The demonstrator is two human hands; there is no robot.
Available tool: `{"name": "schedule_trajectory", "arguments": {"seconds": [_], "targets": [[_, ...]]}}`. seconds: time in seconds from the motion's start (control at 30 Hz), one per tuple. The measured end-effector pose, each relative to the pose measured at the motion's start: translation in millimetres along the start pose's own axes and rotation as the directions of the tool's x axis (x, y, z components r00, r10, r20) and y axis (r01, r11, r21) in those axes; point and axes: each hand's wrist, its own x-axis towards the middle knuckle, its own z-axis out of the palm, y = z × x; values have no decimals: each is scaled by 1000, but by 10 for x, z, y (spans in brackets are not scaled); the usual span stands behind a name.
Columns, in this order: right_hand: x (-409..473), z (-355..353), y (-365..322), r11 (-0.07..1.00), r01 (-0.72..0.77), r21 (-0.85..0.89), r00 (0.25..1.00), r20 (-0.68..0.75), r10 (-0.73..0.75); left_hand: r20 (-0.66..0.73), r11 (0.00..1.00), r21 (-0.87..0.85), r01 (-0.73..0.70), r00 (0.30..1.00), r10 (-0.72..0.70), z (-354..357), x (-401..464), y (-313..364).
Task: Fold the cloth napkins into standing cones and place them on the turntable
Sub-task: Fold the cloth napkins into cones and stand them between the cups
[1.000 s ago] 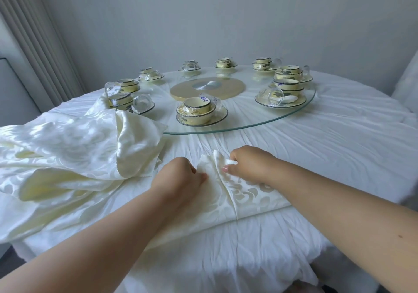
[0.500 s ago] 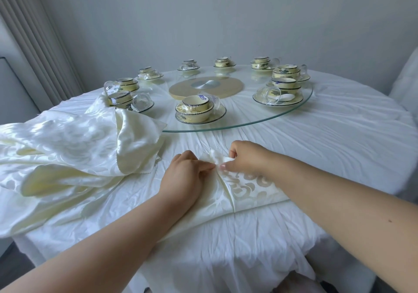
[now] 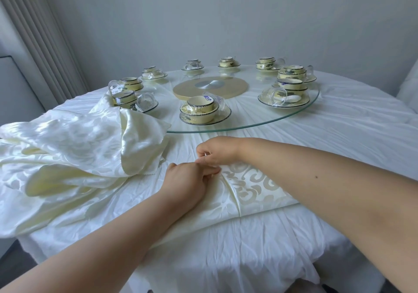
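A cream patterned napkin (image 3: 253,189) lies folded to a point on the white tablecloth near the front edge. My left hand (image 3: 186,185) rests on its left half, fingers curled onto the tip. My right hand (image 3: 218,151) pinches the napkin's tip from above, right against my left fingers. The glass turntable (image 3: 291,114) stands behind them, with a tan hub in its middle. A heap of loose cream napkins (image 3: 74,150) lies at the left, its top corner leaning on the turntable's rim.
Several yellow bowl-and-saucer sets with clear glass cups ring the turntable; the nearest set (image 3: 204,111) sits just behind my hands. A white chair back (image 3: 409,93) shows at the right edge. A ribbed curtain (image 3: 43,43) hangs at the left.
Both hands have closed in on the napkin's tip. My right hand moved left and now pinches the tip beside my left fingers; the tip has drawn tighter.
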Motion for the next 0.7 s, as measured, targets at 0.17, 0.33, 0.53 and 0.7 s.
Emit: {"name": "schedule_trajectory", "arguments": {"seconds": [0.17,0.33,0.53,0.7], "targets": [[-42,16,4,998,40,-57,999,-29,-42,130,1000,-16,-3,992,5,-163,33,-9],[-190,-38,303,969,-243,-40,955,-187,231,4,989,-145,-22,1000,23,-398,104,56],[-677,4,737,815,-567,118,762,-300,574,139,964,-212,-158,972,190,-226,-221,405],[-1054,208,834,785,-602,148,711,-347,611,303,945,-70,-320,896,325,-9,-340,531]]}}
